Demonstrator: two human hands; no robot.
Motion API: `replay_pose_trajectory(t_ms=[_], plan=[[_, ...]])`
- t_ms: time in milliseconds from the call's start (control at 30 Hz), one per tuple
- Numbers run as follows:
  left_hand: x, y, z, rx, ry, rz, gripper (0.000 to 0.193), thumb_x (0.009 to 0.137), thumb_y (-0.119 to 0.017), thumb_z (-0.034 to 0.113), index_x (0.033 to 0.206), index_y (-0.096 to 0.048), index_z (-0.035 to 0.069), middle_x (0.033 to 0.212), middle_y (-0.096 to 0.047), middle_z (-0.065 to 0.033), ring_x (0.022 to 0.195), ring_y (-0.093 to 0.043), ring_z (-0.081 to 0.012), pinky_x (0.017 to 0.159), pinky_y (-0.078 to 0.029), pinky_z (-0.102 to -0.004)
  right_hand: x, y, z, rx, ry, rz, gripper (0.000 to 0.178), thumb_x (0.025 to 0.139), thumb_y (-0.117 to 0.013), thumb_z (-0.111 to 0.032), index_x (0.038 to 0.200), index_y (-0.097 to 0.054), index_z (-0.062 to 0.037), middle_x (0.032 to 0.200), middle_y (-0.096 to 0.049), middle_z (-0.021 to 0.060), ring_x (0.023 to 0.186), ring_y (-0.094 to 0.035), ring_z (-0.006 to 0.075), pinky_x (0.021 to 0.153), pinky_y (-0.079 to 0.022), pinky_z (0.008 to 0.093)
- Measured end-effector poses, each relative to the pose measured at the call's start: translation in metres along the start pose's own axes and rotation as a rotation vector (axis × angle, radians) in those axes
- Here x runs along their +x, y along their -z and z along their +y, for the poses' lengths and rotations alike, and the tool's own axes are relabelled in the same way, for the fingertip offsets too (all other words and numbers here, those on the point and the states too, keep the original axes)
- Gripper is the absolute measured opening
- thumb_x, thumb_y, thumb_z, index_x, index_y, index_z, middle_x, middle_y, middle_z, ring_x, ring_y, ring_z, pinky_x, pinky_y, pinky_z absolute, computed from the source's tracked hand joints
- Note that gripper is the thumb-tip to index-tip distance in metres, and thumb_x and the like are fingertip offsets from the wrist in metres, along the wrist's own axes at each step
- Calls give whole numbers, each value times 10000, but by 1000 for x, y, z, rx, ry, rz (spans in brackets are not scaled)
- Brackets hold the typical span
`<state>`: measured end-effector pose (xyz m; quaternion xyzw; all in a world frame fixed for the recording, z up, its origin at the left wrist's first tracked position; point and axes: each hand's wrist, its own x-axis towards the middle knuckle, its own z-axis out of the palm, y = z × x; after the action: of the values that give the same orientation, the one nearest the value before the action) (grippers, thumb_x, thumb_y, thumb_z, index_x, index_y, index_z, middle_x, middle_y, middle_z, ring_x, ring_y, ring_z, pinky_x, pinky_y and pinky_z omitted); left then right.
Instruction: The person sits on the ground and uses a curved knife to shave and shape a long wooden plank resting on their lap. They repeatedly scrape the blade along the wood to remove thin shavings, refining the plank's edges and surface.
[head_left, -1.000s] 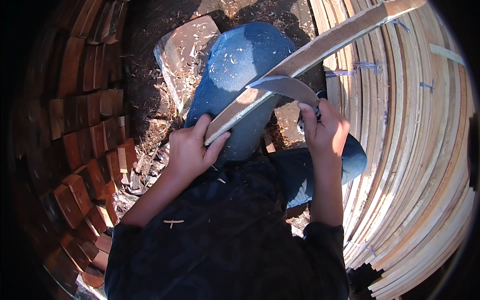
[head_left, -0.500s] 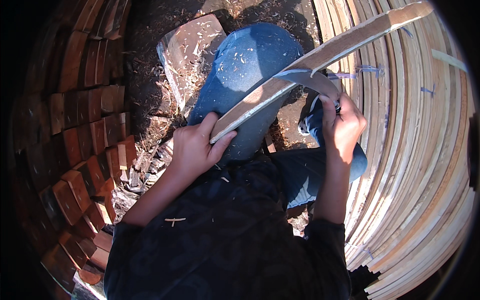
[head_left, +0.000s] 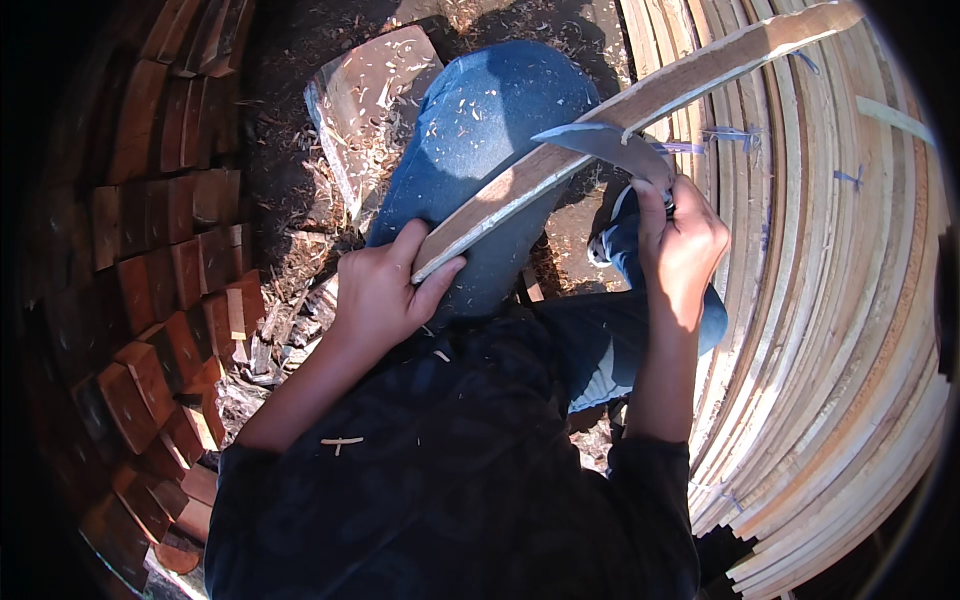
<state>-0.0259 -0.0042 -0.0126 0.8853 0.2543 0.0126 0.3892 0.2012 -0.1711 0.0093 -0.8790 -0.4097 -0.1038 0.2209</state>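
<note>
A long brown wooden strip (head_left: 690,85) slants from my left hand across my raised knee (head_left: 500,100) to the upper right. Its near end is gripped by my left hand (head_left: 385,285), thumb on one side and fingers on the other. My right hand (head_left: 685,235) is closed round the handle of a curved knife (head_left: 610,145); most of the handle is hidden in the fist. The blade lies across the strip's upper face, its tip reaching past the left edge. A small curl of wood stands by the blade on the strip.
Stacked reddish-brown wood blocks (head_left: 150,375) rise on my left. On the right lie long pale wooden strips (head_left: 800,330), some tied with purple string (head_left: 733,135). A flat board (head_left: 375,85) rests beyond my knee amid shavings. Shavings also dot my jeans and dark shirt.
The knife blade has come further over the strip, and its tip now shows beyond the left edge. Both hands keep their grip; the whole view has shifted slightly.
</note>
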Motion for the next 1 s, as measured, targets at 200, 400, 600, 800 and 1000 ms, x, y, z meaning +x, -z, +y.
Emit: replay_pose_trajectory(t_ms=[200,400,600,800,1000], plan=[[1,-3,4,5,-35,17,299,854,-697,277,941,-577,17,617,-600,-185,588,-650,-360,509,-478,-406,-7,-10,9,50,-12,63,346,825,-755,-300,698,-568,-38,623,-587,138,518,-567,331,474,-435,378],[-1,2,-5,-28,-11,-10,273,844,-701,236,928,-578,7,633,-609,-193,603,-664,-352,523,-486,-379,-3,47,149,-201,-529,291,582,1010,-510,-377,609,-521,44,469,-363,50,463,-305,139,428,-287,352],[1,-4,-1,-53,-17,-4,272,840,-698,238,912,-570,9,596,-588,-173,563,-649,-341,504,-478,-373,-54,28,96,88,-496,33,423,947,-635,-276,678,-542,38,498,-397,125,461,-361,171,447,-335,348],[0,-10,-4,-10,-44,55,312,837,-701,303,905,-576,25,548,-568,-150,490,-611,-329,459,-464,-399,-25,2,3,281,-309,-48,356,868,-719,-290,715,-558,-12,573,-521,152,444,-458,322,440,-406,348],[0,-12,-5,17,-60,79,308,834,-702,294,907,-578,22,555,-570,-152,491,-611,-326,462,-460,-393,-11,3,12,136,-194,-67,411,842,-736,-345,680,-519,-35,564,-528,139,471,-515,346,439,-428,371]])
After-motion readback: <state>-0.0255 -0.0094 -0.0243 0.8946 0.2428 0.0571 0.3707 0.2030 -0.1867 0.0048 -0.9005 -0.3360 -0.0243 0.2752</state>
